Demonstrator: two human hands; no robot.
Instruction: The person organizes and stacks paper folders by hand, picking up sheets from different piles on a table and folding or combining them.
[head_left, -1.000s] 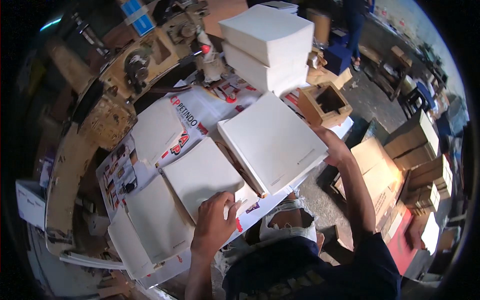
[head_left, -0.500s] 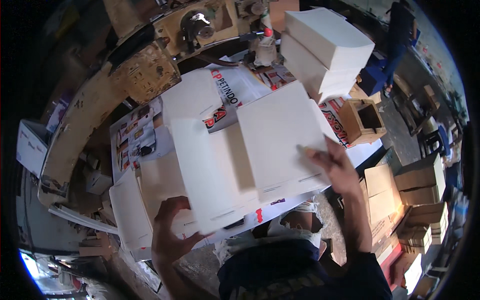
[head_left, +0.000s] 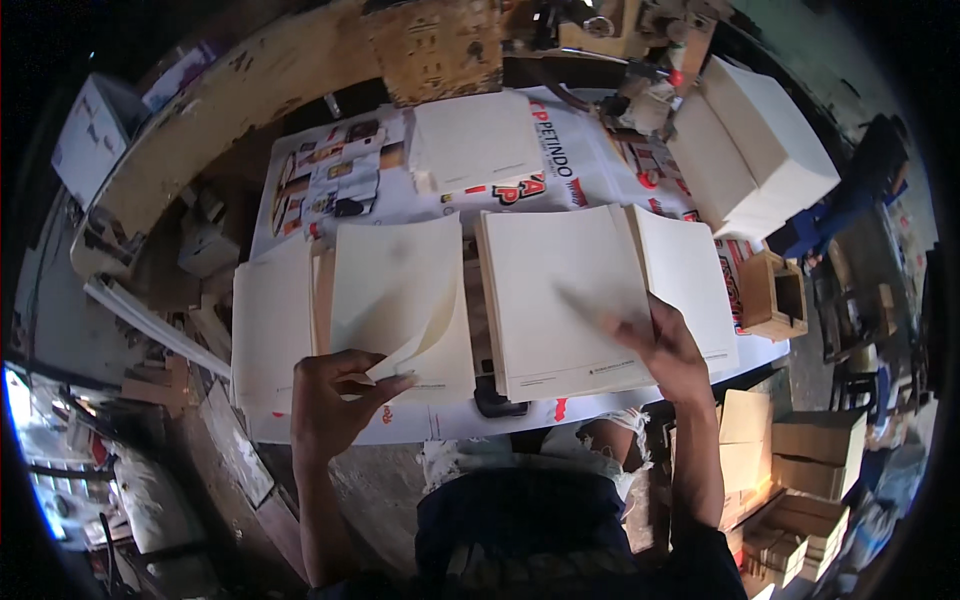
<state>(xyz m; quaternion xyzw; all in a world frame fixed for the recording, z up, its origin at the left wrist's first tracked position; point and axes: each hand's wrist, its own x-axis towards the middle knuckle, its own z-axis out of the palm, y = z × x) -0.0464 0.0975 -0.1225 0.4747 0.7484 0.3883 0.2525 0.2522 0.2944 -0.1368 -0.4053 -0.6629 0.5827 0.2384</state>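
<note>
My left hand [head_left: 335, 400] is closed at the lower edge of a left-middle paper stack [head_left: 390, 280], pinching a curled-up sheet corner [head_left: 425, 335] between thumb and fingers. Over the lower right of a thicker paper stack [head_left: 560, 280] lies my right hand [head_left: 670, 350], its thumb stretched across the top sheet and its fingers apart near the right edge; the thumb is slightly blurred. On either side sit another pale stack at far left [head_left: 272, 330] and one at right [head_left: 690, 290]. The sheets are cream white with small print along the bottom.
A smaller pile of sheets [head_left: 475, 140] lies farther back on the banner-covered table [head_left: 400, 420]. Tall paper blocks [head_left: 750, 150] stand at back right, near a wooden box [head_left: 775, 295]. Worn machinery [head_left: 435, 50] borders the far side. Cardboard boxes [head_left: 820, 450] sit at lower right.
The view has turned and levelled. My left hand has gone from a wide curve beside the paper to pinching a lifted sheet corner. My right hand stays at the right-middle stack.
</note>
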